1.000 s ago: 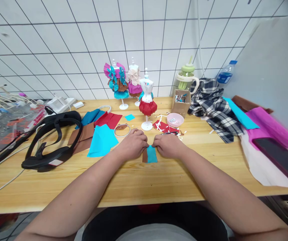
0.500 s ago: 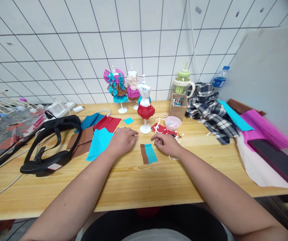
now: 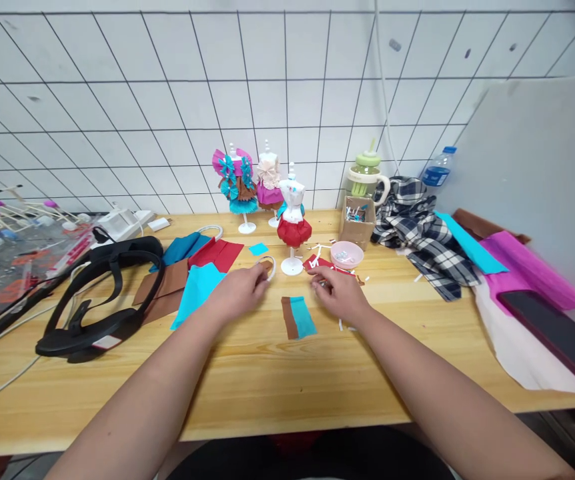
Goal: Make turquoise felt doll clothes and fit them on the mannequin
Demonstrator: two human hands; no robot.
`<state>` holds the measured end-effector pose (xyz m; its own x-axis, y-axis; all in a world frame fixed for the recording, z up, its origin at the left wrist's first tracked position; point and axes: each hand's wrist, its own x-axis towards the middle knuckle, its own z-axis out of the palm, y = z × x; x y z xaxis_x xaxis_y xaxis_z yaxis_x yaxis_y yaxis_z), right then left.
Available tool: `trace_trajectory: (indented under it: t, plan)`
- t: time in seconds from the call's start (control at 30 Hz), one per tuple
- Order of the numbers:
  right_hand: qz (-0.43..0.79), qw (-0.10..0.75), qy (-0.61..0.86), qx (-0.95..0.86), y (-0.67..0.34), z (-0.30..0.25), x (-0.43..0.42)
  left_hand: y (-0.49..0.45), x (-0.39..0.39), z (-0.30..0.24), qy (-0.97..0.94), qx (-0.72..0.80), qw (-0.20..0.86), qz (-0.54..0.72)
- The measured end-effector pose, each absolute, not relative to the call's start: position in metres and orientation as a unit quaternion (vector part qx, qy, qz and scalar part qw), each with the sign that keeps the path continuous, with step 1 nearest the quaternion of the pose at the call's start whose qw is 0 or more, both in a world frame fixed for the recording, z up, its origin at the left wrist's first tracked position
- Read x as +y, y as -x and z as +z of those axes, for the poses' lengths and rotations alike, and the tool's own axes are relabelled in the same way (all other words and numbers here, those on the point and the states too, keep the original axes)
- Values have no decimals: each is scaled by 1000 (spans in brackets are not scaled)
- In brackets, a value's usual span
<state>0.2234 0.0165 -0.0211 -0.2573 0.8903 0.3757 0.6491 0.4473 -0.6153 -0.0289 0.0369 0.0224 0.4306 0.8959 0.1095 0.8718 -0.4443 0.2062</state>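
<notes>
My left hand point(image 3: 240, 290) is closed on a thin white ring, which looks like a roll of tape point(image 3: 273, 268), held upright at the fingertips just above the table. Over the paper scraps, my right hand point(image 3: 340, 290) is loosely curled, its fingers partly apart and nothing visible in them. Between and below the hands lies a small paper piece, brown on one side and turquoise on the other point(image 3: 302, 317). Behind them stands a small white dress form point(image 3: 292, 197) with a puffy red paper skirt point(image 3: 294, 232). Red paper point(image 3: 312, 262) with white strips is partly hidden by my right hand.
Folded turquoise point(image 3: 200, 290), red and brown papers lie left, beside a black headset point(image 3: 117, 333). Two dressed forms point(image 3: 240, 190) stand behind. A pink bowl point(image 3: 346, 255), cardboard box point(image 3: 356, 230), jug and checked cloth point(image 3: 412, 220) are right, with a phone point(image 3: 552, 340).
My left hand has raised the white roll of tape into view at its fingertips. My right hand has shifted slightly over the scraps. The view has tilted up a little.
</notes>
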Motion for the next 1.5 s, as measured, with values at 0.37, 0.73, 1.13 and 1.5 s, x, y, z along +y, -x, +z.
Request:
trace_trajectory:
  t: [0.37, 0.73, 1.13, 1.5]
  plan:
    - [269, 437, 454, -728, -202, -14, -1, -16, 7, 9, -890, 380, 147, 204]
    - [233, 399, 463, -756, -208, -15, 4, -14, 9, 8, -897, 379, 154, 171]
    - [261, 445, 442, -734, -204, -20, 4, -15, 6, 12, -873, 411, 192, 176]
    - [156, 418, 399, -801, -205, -11, 0, -11, 9, 4, -877, 402, 46, 260]
